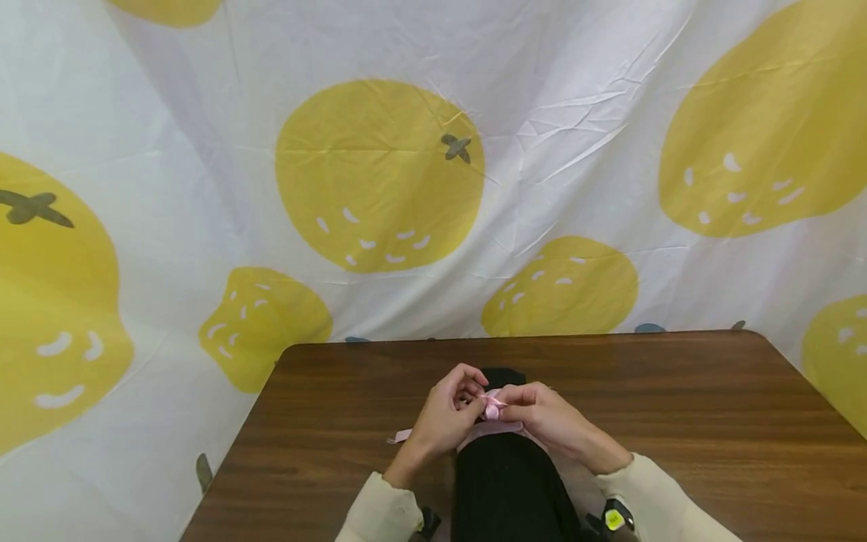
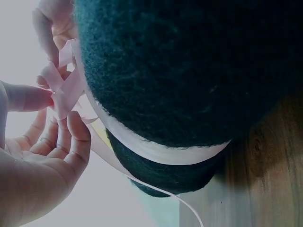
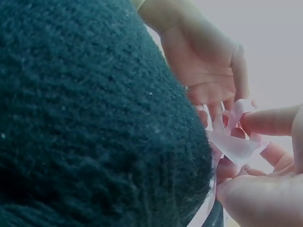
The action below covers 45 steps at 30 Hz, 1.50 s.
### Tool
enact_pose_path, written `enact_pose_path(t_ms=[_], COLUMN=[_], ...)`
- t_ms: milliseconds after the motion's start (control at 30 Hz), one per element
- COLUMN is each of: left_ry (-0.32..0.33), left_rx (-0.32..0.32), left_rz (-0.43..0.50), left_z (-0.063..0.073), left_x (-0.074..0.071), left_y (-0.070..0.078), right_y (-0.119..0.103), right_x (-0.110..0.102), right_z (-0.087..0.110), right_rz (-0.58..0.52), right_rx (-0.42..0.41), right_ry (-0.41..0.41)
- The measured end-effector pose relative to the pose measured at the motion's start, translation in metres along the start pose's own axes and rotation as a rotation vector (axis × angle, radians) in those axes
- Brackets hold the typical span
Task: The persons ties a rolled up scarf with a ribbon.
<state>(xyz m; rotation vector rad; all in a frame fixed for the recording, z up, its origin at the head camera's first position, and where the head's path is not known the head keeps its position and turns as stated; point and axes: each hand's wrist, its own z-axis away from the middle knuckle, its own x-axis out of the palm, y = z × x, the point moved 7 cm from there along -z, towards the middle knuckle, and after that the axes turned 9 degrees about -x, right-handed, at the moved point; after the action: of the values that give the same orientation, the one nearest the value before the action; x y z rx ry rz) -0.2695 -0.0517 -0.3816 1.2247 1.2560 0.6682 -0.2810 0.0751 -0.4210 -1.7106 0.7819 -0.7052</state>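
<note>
A bulky dark knitted piece lies on the table, its fuzzy surface filling much of both wrist views. Round it runs a pale pink ribbon band, with a smaller dark part beyond. Over the band, the pink ribbon is looped and crossed between the two hands. My left hand pinches the ribbon between thumb and fingers, as the left wrist view shows. From the other side my right hand pinches a ribbon loop. One loose ribbon tail sticks out beside the left wrist.
The brown wooden table reaches back to a white curtain printed with yellow fruit. Pale sleeves cover both forearms. A dark strap with a yellow-marked device sits at the right wrist.
</note>
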Motion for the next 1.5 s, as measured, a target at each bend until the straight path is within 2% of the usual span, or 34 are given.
enact_pose_path(t_ms=[167, 300, 1033, 1300, 1500], left_ry=[0.017, 0.015, 0.005, -0.006, -0.012], left_rx=[-0.007, -0.003, 0.004, 0.014, -0.009], left_rz=[-0.009, 0.002, -0.011, 0.006, 0.014], left_z=[-0.009, -0.012, -0.011, -0.011, -0.01], left_x=[0.002, 0.002, 0.002, 0.002, 0.003], left_y=[-0.024, -0.032, -0.033, -0.029, -0.029], right_y=[0.001, 0.002, 0.004, 0.005, 0.004], right_x=[-0.002, -0.004, -0.005, -0.008, -0.008], right_z=[0.0, 0.001, 0.001, 0.002, 0.003], right_rz=[0.058, 0.033, 0.015, 0.102, 0.132], right_rx=[0.033, 0.055, 0.055, 0.078, 0.076], right_ry=[0.041, 0.062, 0.107, 0.109, 0.114])
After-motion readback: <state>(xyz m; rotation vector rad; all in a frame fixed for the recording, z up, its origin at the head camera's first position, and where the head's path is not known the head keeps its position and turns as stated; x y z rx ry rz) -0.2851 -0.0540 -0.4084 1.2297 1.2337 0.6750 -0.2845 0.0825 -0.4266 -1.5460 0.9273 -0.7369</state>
